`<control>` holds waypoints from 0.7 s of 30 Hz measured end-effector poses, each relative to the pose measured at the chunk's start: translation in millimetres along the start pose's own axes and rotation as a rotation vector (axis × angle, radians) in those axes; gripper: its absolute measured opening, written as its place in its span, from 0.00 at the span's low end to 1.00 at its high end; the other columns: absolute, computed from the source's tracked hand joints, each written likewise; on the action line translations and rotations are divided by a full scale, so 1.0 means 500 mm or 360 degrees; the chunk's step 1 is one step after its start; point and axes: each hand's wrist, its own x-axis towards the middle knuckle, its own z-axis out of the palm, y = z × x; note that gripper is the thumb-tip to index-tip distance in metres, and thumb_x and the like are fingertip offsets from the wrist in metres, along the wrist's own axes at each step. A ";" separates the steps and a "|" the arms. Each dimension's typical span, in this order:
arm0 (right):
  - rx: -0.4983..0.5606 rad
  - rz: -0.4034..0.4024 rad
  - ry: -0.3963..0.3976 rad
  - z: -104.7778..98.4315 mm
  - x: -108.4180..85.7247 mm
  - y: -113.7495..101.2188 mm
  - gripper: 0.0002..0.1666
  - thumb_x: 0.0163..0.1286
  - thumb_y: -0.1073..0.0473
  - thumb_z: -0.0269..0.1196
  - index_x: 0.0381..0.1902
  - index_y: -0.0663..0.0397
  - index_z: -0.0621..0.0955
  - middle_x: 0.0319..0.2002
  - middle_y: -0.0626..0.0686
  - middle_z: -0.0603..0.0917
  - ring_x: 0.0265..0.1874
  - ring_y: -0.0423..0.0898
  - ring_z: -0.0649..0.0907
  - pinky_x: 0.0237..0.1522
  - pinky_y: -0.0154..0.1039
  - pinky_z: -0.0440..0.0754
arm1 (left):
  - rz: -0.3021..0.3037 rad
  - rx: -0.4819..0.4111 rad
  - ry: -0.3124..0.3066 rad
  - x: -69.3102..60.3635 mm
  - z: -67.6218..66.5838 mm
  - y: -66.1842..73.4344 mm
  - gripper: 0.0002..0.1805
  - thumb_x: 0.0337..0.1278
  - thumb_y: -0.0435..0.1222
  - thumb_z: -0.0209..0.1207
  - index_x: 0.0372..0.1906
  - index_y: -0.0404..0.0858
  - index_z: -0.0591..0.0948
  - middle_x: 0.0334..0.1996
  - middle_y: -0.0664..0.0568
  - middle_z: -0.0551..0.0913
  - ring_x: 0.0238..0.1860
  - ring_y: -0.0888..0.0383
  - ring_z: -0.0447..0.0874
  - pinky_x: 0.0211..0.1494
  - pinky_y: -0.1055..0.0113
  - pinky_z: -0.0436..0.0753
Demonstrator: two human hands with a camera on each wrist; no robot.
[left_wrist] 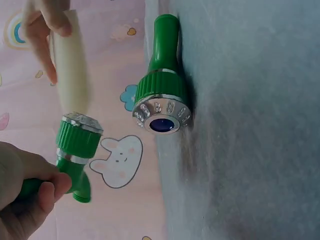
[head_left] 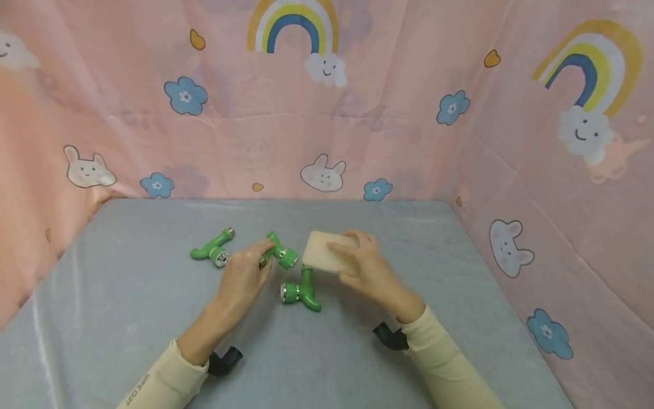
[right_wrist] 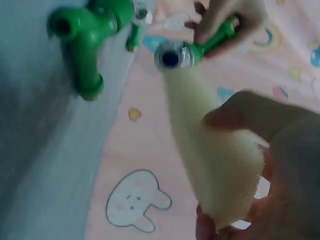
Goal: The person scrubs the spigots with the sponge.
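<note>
A green faucet (head_left: 286, 257) with a silver-ringed knob is pinched by my left hand (head_left: 242, 274), above the table. My right hand (head_left: 372, 271) grips a pale cream sponge (head_left: 323, 251) by its right side, thumb on one face. In the right wrist view the sponge (right_wrist: 205, 145) is close to the knob end of the held faucet (right_wrist: 172, 55); whether they touch I cannot tell. A second green faucet (head_left: 307, 289) lies on the table below the sponge. The third faucet (head_left: 210, 248) lies to the left, beyond my left hand.
Two black curved pieces (head_left: 225, 361) (head_left: 390, 336) show beside the cream sleeves, one by each wrist. A grey cloth covers the table (head_left: 327, 363). Pink printed curtains (head_left: 230, 142) hang behind it and along the sides.
</note>
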 end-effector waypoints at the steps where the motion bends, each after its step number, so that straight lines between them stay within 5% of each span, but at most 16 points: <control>1: 0.0051 0.0020 0.0007 -0.003 0.000 0.003 0.34 0.55 0.67 0.72 0.63 0.51 0.82 0.62 0.67 0.74 0.60 0.66 0.72 0.54 0.60 0.80 | 0.0018 0.0001 0.0013 -0.001 0.002 -0.001 0.19 0.49 0.20 0.69 0.49 0.30 0.85 0.51 0.37 0.87 0.48 0.41 0.90 0.50 0.54 0.89; 9: 0.0195 -0.0190 -0.0068 0.014 0.002 -0.014 0.37 0.58 0.64 0.72 0.68 0.50 0.78 0.63 0.67 0.75 0.58 0.63 0.77 0.52 0.54 0.82 | 0.0251 -0.0149 0.0148 -0.002 0.011 -0.009 0.22 0.50 0.19 0.68 0.54 0.29 0.83 0.54 0.36 0.86 0.53 0.41 0.88 0.53 0.56 0.88; 16: 0.0155 -0.0005 -0.0117 -0.003 -0.004 0.012 0.38 0.54 0.70 0.69 0.65 0.50 0.80 0.64 0.66 0.72 0.61 0.64 0.74 0.53 0.56 0.81 | 0.0054 -0.0349 0.0214 0.005 0.000 -0.025 0.21 0.49 0.18 0.69 0.52 0.26 0.84 0.52 0.34 0.86 0.50 0.39 0.89 0.47 0.56 0.89; 21: 0.0302 0.0010 -0.0067 -0.024 -0.001 0.023 0.38 0.60 0.66 0.70 0.69 0.50 0.76 0.63 0.63 0.73 0.57 0.60 0.76 0.52 0.51 0.81 | -0.0055 -0.0487 0.0177 0.014 -0.004 -0.022 0.19 0.52 0.20 0.68 0.52 0.29 0.85 0.52 0.36 0.87 0.49 0.43 0.90 0.44 0.59 0.90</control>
